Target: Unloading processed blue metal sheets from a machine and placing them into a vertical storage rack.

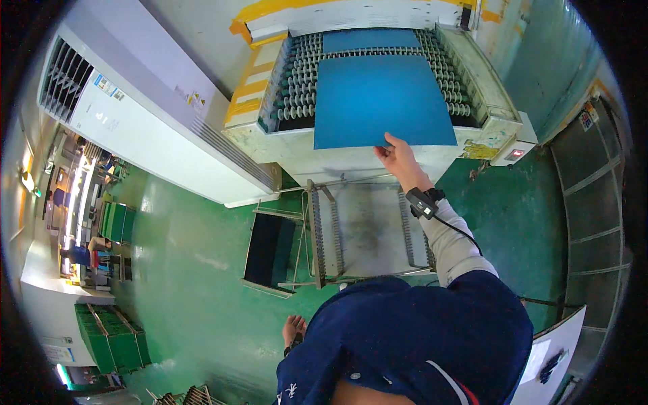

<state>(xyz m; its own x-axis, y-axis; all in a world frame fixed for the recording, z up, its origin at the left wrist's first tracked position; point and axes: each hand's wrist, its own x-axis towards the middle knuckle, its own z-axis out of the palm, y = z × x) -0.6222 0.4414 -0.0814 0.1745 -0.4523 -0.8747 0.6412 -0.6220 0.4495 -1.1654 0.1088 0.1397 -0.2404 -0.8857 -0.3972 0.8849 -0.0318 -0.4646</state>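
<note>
A big blue sheet (381, 101) is lying flat on the rollers of the roller machine (472, 81), sticking out over its near edge. That near edge is pinched by the right hand (398, 158), fingers closed on it. The sheet looks thin, light and bendy, so the edge seems best held. The left hand (293, 331) is hung low, fingers loose, holding nothing.

A factory floor: roller conveyor machine (378, 88), green painted floor (196, 270), stacked green crates (108, 337).

Left hand (294, 331) half hidden behind blue jacket (412, 337), rear blue sheet (370, 40) partly under front sheet (381, 101), distant person (84, 251) too small.
</note>
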